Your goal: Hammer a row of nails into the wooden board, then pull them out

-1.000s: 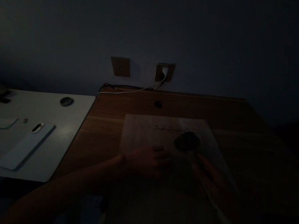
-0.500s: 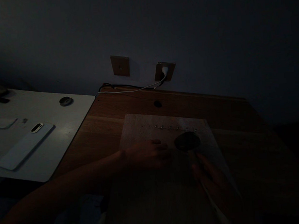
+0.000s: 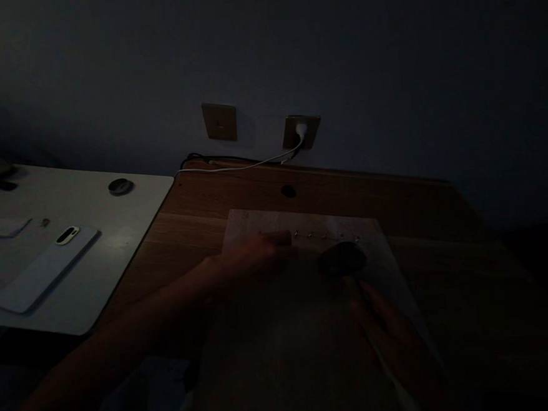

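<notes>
A pale board (image 3: 275, 355) lies on the wooden desk, with a row of small nail-like metal pieces (image 3: 310, 234) along its far part. My left hand (image 3: 258, 253) is over the board's upper left, fingers curled together at the left end of the row. Whatever its fingertips hold is too dark to make out. My right hand (image 3: 390, 329) is closed round the light handle of a mallet (image 3: 342, 259). The mallet's dark rounded head is over the board, just on the near side of the row's right end.
At left, a white table (image 3: 117, 241) carries a phone (image 3: 48, 268) and a small round tin (image 3: 120, 187). A white cable (image 3: 234, 168) runs along the desk's back edge to a wall socket (image 3: 301, 131). The desk (image 3: 186, 230) has a round hole (image 3: 288, 190). Light is very dim.
My left hand has moved away from me, up to the row's left end, and now covers part of it. My right hand and the mallet have hardly moved.
</notes>
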The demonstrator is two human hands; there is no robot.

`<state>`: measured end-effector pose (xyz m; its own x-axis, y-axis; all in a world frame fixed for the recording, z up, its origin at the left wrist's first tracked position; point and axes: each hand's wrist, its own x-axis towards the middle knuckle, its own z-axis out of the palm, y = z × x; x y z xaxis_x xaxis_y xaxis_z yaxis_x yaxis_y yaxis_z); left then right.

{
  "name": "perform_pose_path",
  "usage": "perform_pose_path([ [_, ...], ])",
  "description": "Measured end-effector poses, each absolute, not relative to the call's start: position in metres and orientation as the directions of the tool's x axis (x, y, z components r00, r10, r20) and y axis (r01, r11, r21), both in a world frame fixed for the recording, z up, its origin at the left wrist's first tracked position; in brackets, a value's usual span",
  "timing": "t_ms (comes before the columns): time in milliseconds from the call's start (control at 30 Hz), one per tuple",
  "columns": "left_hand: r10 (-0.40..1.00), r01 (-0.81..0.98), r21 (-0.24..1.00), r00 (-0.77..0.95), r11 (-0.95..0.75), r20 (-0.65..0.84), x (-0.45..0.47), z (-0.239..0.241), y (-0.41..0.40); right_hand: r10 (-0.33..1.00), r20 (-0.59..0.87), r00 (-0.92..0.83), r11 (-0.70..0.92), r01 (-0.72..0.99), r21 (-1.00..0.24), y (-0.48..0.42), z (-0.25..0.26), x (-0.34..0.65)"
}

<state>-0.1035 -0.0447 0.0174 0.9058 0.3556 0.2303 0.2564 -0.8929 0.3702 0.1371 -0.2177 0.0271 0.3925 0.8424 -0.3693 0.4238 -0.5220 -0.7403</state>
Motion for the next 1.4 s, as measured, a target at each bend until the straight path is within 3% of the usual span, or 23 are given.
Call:
perform_pose_path([
  [100,0.583,0.354,0.569,0.759,-0.742,0.288,-0.113,0.007,-0.021,0.813,-0.412,0.412,-0.563,0.374,-0.737,-0.22,0.03,0.132],
  [233,0.727,0.425,0.644,0.609,-0.636,0.317,-0.114,-0.009,-0.005,0.794,-0.436,0.424,-0.589,0.355,-0.726,-0.221,0.032,0.128],
  [467,0.714,0.48,0.553,0.603,-0.681,0.356,-0.114,-0.007,-0.008,0.804,-0.429,0.412,-0.579,0.378,-0.723,-0.22,0.028,0.132],
  [733,0.713,0.467,0.575,0.619,-0.672,0.33,-0.117,-0.008,-0.011,0.822,-0.453,0.345,-0.565,0.403,-0.719,-0.219,0.026,0.14],
  [967,0.703,0.473,0.552,0.623,-0.687,0.343,-0.118,-0.011,-0.011,0.822,-0.409,0.396,-0.552,0.375,-0.745,-0.221,0.029,0.13],
  [1233,0.667,0.511,0.451,0.675,-0.731,0.315,-0.116,-0.007,-0.016,0.809,-0.443,0.386,-0.574,0.357,-0.737,-0.221,0.03,0.13],
  [1400,0.662,0.473,0.492,0.667,-0.731,0.342,-0.115,-0.01,-0.013,0.818,-0.414,0.4,-0.554,0.353,-0.754,-0.219,0.035,0.121],
])
